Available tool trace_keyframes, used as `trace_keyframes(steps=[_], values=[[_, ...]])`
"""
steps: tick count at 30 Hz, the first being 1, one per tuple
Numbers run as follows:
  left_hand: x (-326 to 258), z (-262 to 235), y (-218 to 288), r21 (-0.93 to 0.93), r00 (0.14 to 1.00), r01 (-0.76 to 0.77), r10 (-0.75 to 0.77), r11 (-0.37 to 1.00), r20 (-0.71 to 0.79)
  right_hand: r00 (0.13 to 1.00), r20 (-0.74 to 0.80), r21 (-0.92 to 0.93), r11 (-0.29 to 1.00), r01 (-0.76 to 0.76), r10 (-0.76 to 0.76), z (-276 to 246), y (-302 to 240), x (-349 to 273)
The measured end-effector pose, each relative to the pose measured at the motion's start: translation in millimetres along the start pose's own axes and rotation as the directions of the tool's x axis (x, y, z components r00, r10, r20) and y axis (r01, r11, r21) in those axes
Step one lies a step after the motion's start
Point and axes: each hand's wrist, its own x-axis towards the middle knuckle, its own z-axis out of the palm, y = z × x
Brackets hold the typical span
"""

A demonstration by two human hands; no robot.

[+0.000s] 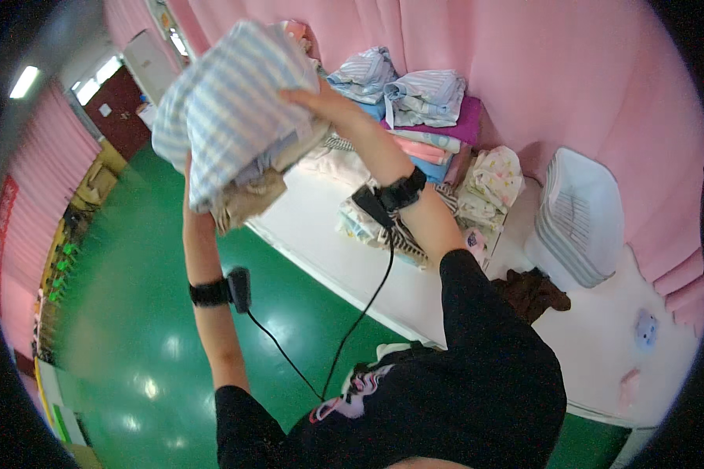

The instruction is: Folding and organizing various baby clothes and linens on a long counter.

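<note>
While both arms reach up over the white table [328,234], a stack of folded cloth [231,109] sits high between the hands, above the table's near edge and the green floor [141,328]. Its top piece is striped pale blue and white; beige and grey pieces show at its lower edge. The right hand [325,102] lies flat on the side of the stack, fingers spread and pressed against it. The left hand is hidden behind the stack, so I cannot tell how far it is open; only its forearm [203,258] shows, rising to the underside. Each wrist wears a black band with a cable. Farther back on the table, a pile of folded clothes [422,117] in blue, purple and pink stands against the pink curtain [524,62]. A white basket [583,219] leans to the right, a dark brown cloth [532,293] just beside it.
</note>
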Motion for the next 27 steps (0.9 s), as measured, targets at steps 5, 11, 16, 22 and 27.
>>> trace_keyframes(steps=[5, 11, 16, 22, 27], values=[[139.3, 53.2, -27.3, 0.059, 0.988, 0.04, -0.048, 0.997, 0.148, 0.945, -0.32, -0.276, 0.961, -0.027, -0.066, -116.5, -42.8, 58.8], [360.3, 195.6, 33.1, 0.204, 0.925, -0.058, -0.025, 0.977, 0.38, 0.769, -0.637, -0.095, 0.985, -0.144, 0.051, -216.0, -57.3, 65.1], [326.6, 295.9, 15.1, 0.242, 0.824, -0.224, 0.05, 0.944, 0.564, 0.37, -0.851, 0.149, 0.847, -0.51, 0.372, -328.6, 54.0, 17.8], [409.4, 322.0, 10.5, 0.326, 0.781, -0.283, 0.019, 0.902, 0.625, 0.159, -0.958, 0.03, 0.639, -0.769, 0.237, -302.1, 32.9, 50.2], [401.6, 324.0, 29.0, 0.021, 0.682, -0.698, 0.656, 0.716, 0.322, 0.441, -0.66, -0.683, 0.24, -0.69, -0.608, -273.8, 0.8, 79.4]])
